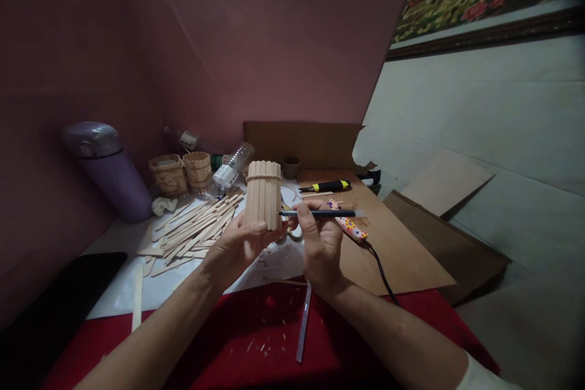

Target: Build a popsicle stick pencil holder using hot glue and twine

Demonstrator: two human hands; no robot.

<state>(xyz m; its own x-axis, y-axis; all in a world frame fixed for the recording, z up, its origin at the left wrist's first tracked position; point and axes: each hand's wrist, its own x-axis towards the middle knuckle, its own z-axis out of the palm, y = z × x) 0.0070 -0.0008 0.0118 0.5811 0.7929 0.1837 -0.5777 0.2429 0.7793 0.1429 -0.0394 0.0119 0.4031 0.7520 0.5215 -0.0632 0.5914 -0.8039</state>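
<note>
My left hand [237, 247] is closed around the lower part of an upright cup made of wooden craft sticks [264, 192], held above the table. My right hand [320, 241] pinches a dark pen [320, 214] that lies level, its tip touching the cup's right side. A pile of loose craft sticks [196, 228] lies just left of my left hand on white paper.
A purple flask [109, 167] stands at the left, two small stick baskets [180, 172] and plastic bottles behind the pile. A yellow-black utility knife [326, 186] and a patterned glue gun [350, 226] with its black cord lie on brown cardboard [402, 250]. A red cloth [237, 341] covers the near edge.
</note>
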